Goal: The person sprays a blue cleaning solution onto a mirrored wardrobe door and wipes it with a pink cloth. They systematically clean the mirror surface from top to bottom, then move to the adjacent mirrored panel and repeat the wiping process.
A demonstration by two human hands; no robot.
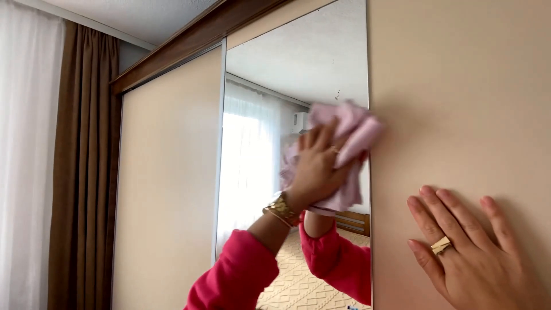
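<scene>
Head view: left hand (313, 169) clutches the pink cloth (350, 135) bunched against the mirror's (258, 86) right edge; right hand (473, 252) lies flat, fingers spread, on the panel (459, 86).

Beige sliding wardrobe doors (166, 189), dark wood top rail (189, 40), brown curtain (83, 172), white sheer curtain (26, 161), daylight.

Brown curtain (86, 172) beside white sheer curtain (26, 161)

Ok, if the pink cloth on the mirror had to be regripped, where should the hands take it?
Probably at the bunched upper fold of the pink cloth, coming from the right, over the beige panel. That part stands clear beyond the left hand; the rest is pinned flat against the mirror under the palm.
</scene>
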